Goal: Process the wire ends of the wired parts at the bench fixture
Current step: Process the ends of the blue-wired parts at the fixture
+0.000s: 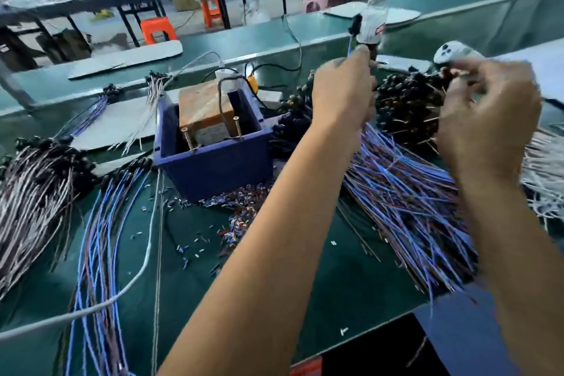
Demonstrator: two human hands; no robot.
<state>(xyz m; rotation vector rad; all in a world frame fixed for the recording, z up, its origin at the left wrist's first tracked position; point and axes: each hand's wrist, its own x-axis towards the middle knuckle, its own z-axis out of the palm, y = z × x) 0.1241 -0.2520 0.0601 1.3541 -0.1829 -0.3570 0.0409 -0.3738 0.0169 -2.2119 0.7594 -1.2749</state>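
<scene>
Right now the left hand (343,94) is gripping a bunch of wired parts, its fingers curled round the wires; one black part (356,26) on a blue lead is sticking up above the thumb while the wire tails (406,204) are fanning down over the green desk (351,278). The right hand (488,119) is reaching into the heap of black parts (409,110) just behind, fingers curled and pinching at something small there. The blue bench fixture (210,143) is sitting to the left, well apart from both hands, with cut insulation bits (232,217) scattered in front of it.

To do this step well, I judge the person should be picking out one part at a time and keeping the free ends aligned before bringing them to the fixture.

Motion is blurring the right fingertips, so what they are pinching is hard to tell. The fixture's working slot is not clearly showing.
</scene>
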